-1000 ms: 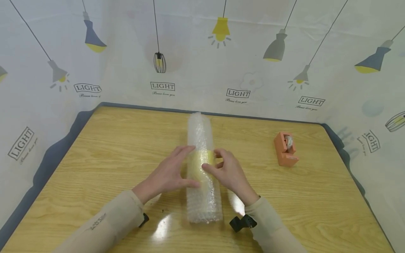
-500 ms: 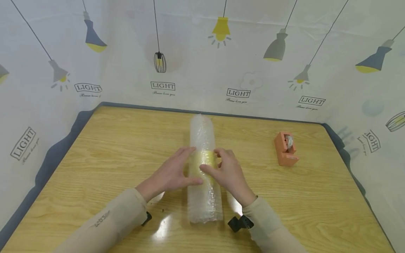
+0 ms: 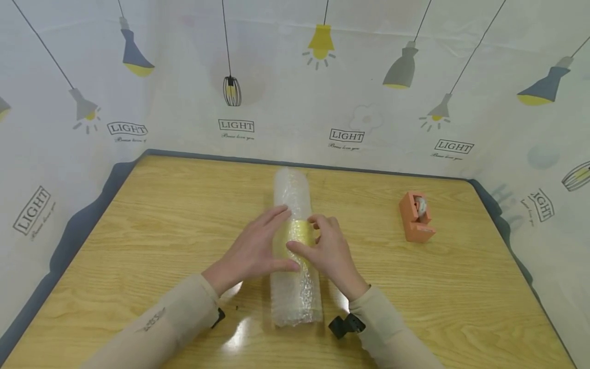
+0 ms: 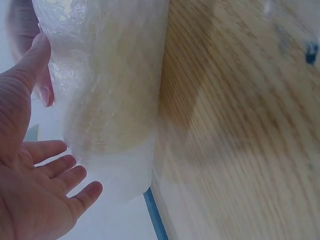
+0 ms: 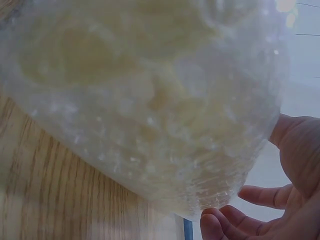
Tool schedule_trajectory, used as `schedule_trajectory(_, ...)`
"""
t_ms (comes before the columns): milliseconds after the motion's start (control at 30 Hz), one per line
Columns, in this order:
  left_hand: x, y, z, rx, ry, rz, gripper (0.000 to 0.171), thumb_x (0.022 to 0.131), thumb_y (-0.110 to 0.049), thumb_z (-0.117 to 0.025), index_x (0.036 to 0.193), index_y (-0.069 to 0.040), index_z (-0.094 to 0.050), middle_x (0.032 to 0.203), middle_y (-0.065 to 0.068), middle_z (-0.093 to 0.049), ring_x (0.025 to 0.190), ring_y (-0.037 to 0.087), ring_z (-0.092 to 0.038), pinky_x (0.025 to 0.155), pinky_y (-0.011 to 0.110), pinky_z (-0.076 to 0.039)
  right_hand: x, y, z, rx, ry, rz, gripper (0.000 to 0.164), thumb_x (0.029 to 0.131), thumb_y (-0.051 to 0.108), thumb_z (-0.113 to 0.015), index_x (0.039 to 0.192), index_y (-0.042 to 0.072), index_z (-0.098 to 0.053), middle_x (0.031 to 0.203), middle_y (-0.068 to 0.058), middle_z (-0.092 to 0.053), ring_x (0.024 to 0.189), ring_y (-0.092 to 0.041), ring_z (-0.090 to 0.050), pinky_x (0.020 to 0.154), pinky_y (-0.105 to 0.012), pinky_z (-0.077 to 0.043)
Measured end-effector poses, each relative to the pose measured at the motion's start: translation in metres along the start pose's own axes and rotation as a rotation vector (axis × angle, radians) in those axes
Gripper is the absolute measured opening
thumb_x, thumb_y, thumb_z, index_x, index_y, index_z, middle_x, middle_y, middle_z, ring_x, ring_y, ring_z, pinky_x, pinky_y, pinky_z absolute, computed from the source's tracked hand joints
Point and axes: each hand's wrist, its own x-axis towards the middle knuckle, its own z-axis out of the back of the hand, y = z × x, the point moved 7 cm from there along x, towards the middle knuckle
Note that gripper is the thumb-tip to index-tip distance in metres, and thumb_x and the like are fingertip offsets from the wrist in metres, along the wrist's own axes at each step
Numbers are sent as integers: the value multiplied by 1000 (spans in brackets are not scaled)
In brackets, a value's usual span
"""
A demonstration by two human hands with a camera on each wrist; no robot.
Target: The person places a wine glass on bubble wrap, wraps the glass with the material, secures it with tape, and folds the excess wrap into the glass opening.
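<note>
A long roll of bubble wrap (image 3: 295, 302) lies lengthwise on the wooden table, with something yellow (image 3: 300, 231) showing through its middle. On its left side my left hand (image 3: 251, 246) rests with fingers spread and thumb across the top. My right hand (image 3: 329, 251) touches the right side, fingers loosely bent and thumb laid over the top. In the left wrist view the fingers of the left hand (image 4: 37, 185) stand relaxed beside the wrap (image 4: 115, 70). The right wrist view shows fingertips of the right hand (image 5: 295, 195) against the wrap's edge.
An orange tape dispenser (image 3: 415, 228) with a roll of tape (image 3: 421, 206) stands at the table's right side. A pale curtain (image 3: 286, 77) printed with lamps hangs behind and beside the table (image 3: 184, 200).
My left hand has shifted slightly right and reaches further over the wrap. The right hand has moved slightly left. The wrap has shifted and turned a little; the tape dispenser stays put.
</note>
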Motion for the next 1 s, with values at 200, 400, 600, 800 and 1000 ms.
schedule_trajectory(200, 1, 1, -3, 6, 31, 12, 115, 73, -60, -87, 160, -7, -35, 168, 9, -31, 152, 32, -33, 121, 56, -31, 2, -2, -2, 3, 9, -5, 71, 81, 45, -87, 133, 6, -57, 128, -18, -55, 99, -32, -62, 77, -40, -57)
schedule_trajectory(400, 2, 2, -6, -5, 41, 11, 114, 73, -60, -87, 160, -8, -35, 168, 8, -31, 152, 31, -33, 122, 55, -30, 1, -4, -1, 11, 18, -17, 72, 81, 45, -87, 134, 7, -57, 130, -16, -55, 101, -32, -61, 78, -40, -56)
schedule_trajectory(600, 1, 5, -9, -9, 39, 6, 113, 73, -58, -87, 160, -7, -35, 167, 9, -32, 152, 31, -33, 123, 54, -30, 2, -8, -1, 43, 43, -11, 68, 83, 43, -86, 134, 8, -57, 129, -15, -54, 103, -33, -61, 77, -38, -55)
schedule_trajectory(800, -1, 7, -10, -7, 43, 13, 113, 74, -58, -87, 160, -6, -35, 167, 10, -32, 153, 32, -32, 122, 54, -30, 2, -10, -1, 75, 58, 21, 66, 85, 38, -85, 136, 7, -58, 127, -16, -54, 102, -32, -60, 76, -37, -55)
schedule_trajectory(1000, -2, 9, -10, -31, 50, 29, 114, 73, -57, -88, 160, -7, -34, 168, 9, -31, 153, 32, -32, 123, 55, -28, 1, -15, 5, 131, 85, 122, 56, 91, 24, -81, 136, 1, -58, 127, -19, -57, 100, -30, -63, 77, -36, -58)
